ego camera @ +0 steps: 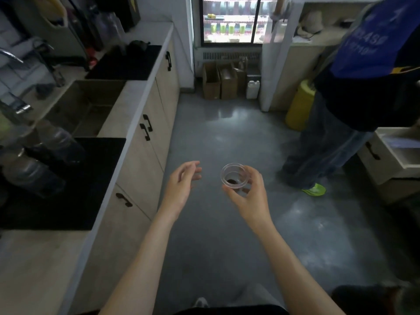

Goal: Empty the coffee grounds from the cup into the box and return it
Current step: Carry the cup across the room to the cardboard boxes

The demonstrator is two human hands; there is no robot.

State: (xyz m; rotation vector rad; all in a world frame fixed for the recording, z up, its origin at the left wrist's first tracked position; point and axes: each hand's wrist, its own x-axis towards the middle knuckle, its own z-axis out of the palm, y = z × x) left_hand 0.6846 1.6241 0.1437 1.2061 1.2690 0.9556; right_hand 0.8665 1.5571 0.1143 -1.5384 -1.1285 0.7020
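- Over the grey floor (227, 137), between the two counters, your right hand (248, 196) holds a small clear cup (233, 176) upright, fingers wrapped around its side and thumb on the near wall.
- Down in the bottom of that cup lies a dark patch of coffee grounds (231, 181); the cup's mouth faces up at you.
- Your left hand (181, 185) hangs just beside the cup, apart from it, palm turned inward, fingers loosely curled and spread, gripping nothing.
- Both of your forearms are bare and reach forward from the bottom edge of the view.
- On your left runs a pale wood counter (145, 87) with black-handled cabinet doors, a sunken sink (86, 105) and black mats (68, 178) on top; blurred bottles stand near the closer mat.
- At the far wall, under the window (229, 19), brown cardboard boxes (219, 80) sit on the floor with a white jug (252, 89) just beside them.
- On your right stands another person in a blue top (372, 42), wide jeans and a bright green shoe (314, 189), next to a yellow bin (300, 105).
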